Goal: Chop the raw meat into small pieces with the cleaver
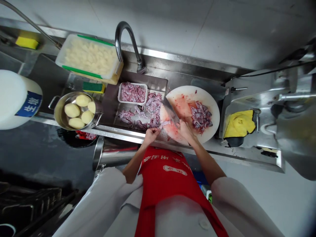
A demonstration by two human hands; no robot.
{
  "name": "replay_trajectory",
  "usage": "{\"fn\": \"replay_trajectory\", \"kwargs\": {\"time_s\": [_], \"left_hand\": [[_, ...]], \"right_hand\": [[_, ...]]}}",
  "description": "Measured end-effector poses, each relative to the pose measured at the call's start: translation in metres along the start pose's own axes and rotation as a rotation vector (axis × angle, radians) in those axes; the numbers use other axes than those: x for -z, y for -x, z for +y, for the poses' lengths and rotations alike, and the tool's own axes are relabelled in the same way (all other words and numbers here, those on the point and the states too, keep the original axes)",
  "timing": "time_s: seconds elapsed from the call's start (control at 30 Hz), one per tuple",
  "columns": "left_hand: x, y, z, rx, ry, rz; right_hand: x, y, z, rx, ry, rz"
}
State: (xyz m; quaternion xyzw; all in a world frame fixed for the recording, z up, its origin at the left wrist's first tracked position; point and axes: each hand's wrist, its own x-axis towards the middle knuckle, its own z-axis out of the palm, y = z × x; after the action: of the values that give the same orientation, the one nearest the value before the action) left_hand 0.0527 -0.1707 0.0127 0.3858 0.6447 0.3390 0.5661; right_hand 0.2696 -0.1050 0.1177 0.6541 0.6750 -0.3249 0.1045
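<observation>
My right hand (pixel 185 131) is wrapped round the handle of a cleaver (pixel 171 110), whose blade lies over the left part of a round white cutting board (pixel 212 102). At the board's lower left edge, my left hand (pixel 152 134) is pinched on the end of a small strip of pale meat (pixel 165 124). A pile of dark reddish meat pieces (pixel 201 117) rests on the board's right side among red stains. Left of the board, more meat pieces (pixel 140 123) lie in the sink, beside a white basket (pixel 147 95) of finely cut meat.
A curved faucet (pixel 124 24) stands behind the sink. On the left are a pot (pixel 58 113) of peeled potatoes, a lidded tub (pixel 90 56), a green sponge (pixel 92 87) and a large white container (pixel 14 98). A yellow cloth (pixel 239 123) lies at right.
</observation>
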Motion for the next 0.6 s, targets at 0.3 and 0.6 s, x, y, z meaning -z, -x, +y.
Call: {"fn": "replay_trajectory", "kwargs": {"time_s": [0.3, 0.6], "left_hand": [[-0.003, 0.003, 0.001, 0.004, 0.030, -0.018], [-0.012, 0.003, 0.021, 0.121, 0.259, -0.059]], "right_hand": [[-0.010, 0.022, -0.047, -0.045, 0.002, 0.146], [-0.019, 0.000, 0.016, -0.066, -0.046, 0.062]]}}
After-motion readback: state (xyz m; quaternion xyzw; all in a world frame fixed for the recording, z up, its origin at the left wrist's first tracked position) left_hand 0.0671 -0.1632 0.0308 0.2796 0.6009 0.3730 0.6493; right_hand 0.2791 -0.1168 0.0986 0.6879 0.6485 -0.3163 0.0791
